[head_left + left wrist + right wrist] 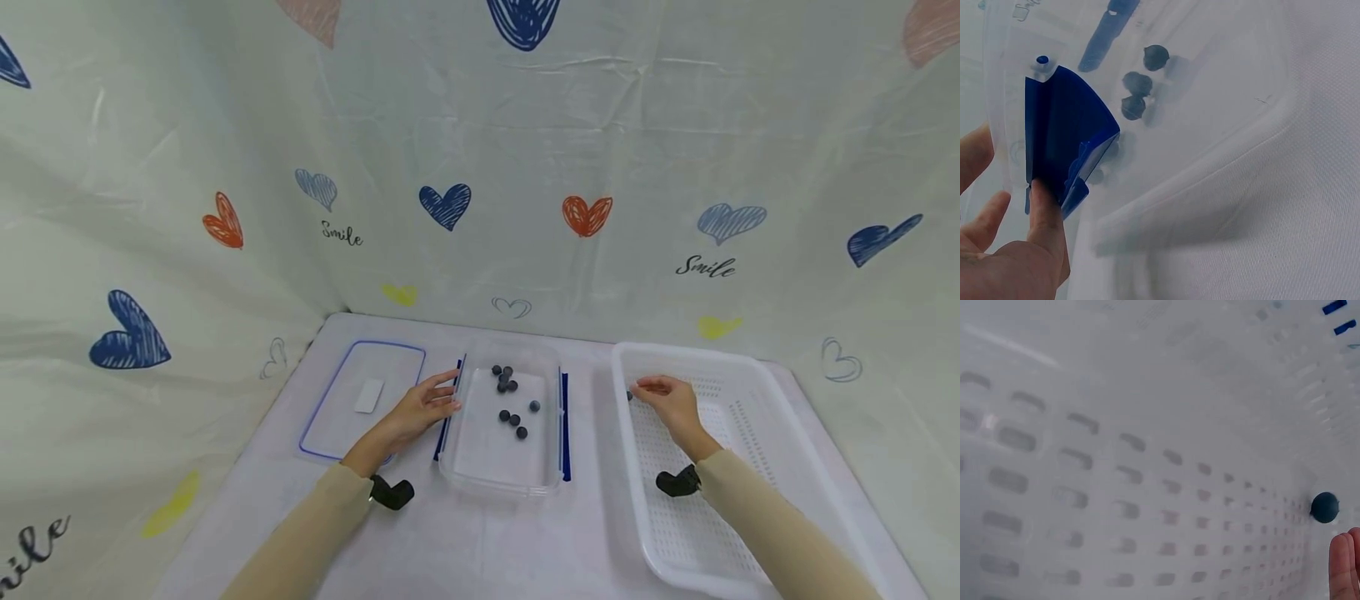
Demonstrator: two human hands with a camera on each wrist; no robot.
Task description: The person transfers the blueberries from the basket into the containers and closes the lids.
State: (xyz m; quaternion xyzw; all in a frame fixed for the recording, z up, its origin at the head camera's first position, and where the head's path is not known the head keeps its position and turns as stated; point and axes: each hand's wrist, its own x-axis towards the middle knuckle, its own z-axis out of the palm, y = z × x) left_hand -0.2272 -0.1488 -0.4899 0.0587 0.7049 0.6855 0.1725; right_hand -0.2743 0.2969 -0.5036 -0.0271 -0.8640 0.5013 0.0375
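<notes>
A clear plastic food box (498, 475) with blue side latches stands mid-table, several blueberries (504, 415) scattered on its bottom. My left hand (416, 412) is at its left side, fingers spread. One fingertip touches the folded-down blue latch (1069, 125) in the left wrist view. Inside the white perforated basket (652, 533), my right hand (671, 408) reaches toward the left wall. A single blueberry (1325, 507) is by that wall, just beyond the right fingertips (1340, 562). The right thumb is hidden in the right wrist view.
A clear lid with a blue seal (330, 417) lies left of the box, a small white rectangle (368, 396) on it. A white curtain (510, 117) printed with hearts hangs behind the table. The basket's raised rim (626, 450) runs along the right side.
</notes>
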